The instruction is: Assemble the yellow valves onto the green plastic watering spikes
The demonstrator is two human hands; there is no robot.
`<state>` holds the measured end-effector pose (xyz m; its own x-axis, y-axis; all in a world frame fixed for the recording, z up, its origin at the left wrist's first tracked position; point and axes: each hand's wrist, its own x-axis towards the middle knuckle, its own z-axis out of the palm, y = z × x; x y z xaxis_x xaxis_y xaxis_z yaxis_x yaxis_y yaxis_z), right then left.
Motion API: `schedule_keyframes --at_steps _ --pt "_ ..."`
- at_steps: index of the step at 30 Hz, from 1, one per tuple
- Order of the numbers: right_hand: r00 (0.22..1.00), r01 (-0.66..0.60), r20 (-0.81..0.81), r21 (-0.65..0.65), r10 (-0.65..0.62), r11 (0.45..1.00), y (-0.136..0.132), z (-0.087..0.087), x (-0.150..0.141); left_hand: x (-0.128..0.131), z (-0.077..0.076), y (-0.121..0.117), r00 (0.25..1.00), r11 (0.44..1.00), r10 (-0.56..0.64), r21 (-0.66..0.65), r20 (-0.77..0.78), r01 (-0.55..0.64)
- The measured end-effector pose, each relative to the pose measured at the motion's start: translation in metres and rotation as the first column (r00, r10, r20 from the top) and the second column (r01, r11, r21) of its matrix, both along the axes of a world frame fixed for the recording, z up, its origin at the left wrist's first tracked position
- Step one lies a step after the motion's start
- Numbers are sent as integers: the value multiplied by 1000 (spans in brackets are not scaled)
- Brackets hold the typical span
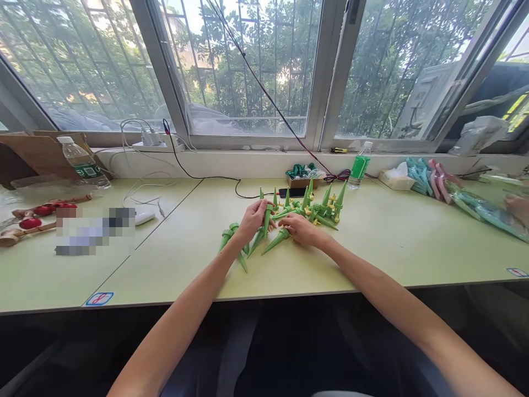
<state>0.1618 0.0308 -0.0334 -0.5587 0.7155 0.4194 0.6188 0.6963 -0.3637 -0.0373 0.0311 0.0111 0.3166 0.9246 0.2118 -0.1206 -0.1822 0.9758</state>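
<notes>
A cluster of green cone-shaped plastic spikes [320, 209] with small yellow parts lies on the pale green table [397, 237], some upright, some on their sides. My left hand [253, 219] is closed around one green spike [267, 216], holding it almost upright. Beside it, my right hand [301, 228] is curled with its fingers pinched on a small piece that I cannot make out, resting over a lying spike [276, 241]. Several more spikes [230, 236] lie to the left of my left hand.
A phone [292, 192] and small cardboard box [304, 177] sit behind the spikes, with a green bottle [359, 167]. A water bottle [82, 162], white mouse [144, 217], cables and red wooden toys [39, 212] are at left. Plastic packets [430, 179] lie at right, near another person's hand [518, 207].
</notes>
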Motion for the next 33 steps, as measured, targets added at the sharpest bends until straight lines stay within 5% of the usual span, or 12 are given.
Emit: schedule_keyframes --at_steps 14,33 --pt "961 76 -275 127 -38 989 -4 8 -8 0 1 1 996 998 61 -7 70 -61" --pt "881 6 -452 307 141 952 -28 23 -24 2 2 -6 998 996 -21 82 -54 25"
